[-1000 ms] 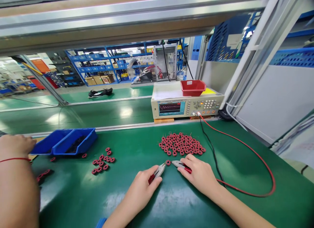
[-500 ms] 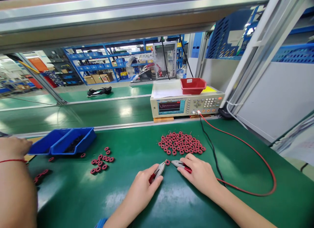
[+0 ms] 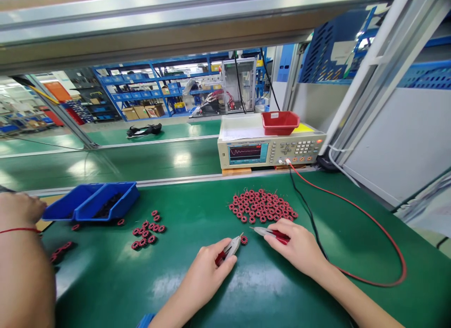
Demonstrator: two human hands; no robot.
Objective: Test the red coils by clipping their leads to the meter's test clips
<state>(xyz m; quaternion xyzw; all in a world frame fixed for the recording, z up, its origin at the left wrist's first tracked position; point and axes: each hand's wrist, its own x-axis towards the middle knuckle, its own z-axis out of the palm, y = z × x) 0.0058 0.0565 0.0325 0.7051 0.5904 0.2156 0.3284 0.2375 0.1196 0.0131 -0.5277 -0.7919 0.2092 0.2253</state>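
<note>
**Right clip drawn back from the coil**

Since the earlier frame, the right hand (image 3: 299, 247) and its clip (image 3: 262, 231) have been drawn rightward. At left, the coil (image 3: 243, 240) is touched by the left hand's (image 3: 207, 271) gripped clip (image 3: 232, 247). Far behind, the coil pile (image 3: 262, 206) is seen.

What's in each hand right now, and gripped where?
Each hand holds a test clip by its red rear handle: left hand on the left clip, right hand on the right clip. A red coil lies by the left clip's tip.
</note>
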